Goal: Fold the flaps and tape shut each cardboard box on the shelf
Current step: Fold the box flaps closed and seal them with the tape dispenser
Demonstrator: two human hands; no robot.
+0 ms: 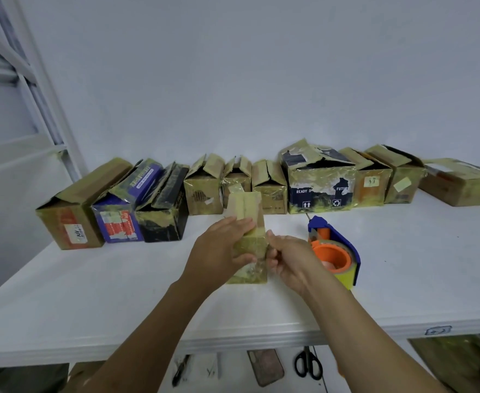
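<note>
A small tape-covered cardboard box (pixel 247 211) lies on the white shelf (pixel 120 279) in front of me, its flaps folded shut with a seam down the middle. My left hand (pixel 222 248) lies over its left side and top, thumb against the near face. My right hand (pixel 287 256) pinches the box's right edge, where clear tape shows. A blue and orange tape dispenser (pixel 335 251) stands just right of my right hand, untouched. Several worn boxes stand in a row along the wall, most with flaps up, such as the brown one (pixel 205 185) and the navy one (pixel 321 182).
A long brown box (pixel 77 205) ends the row at the left and a flat brown box (pixel 460 180) at the right. Below the shelf's front edge lie scissors (pixel 308 364), a phone (pixel 267 367) and a pen (pixel 180 370). White shelf frame (pixel 34 80) rises at left.
</note>
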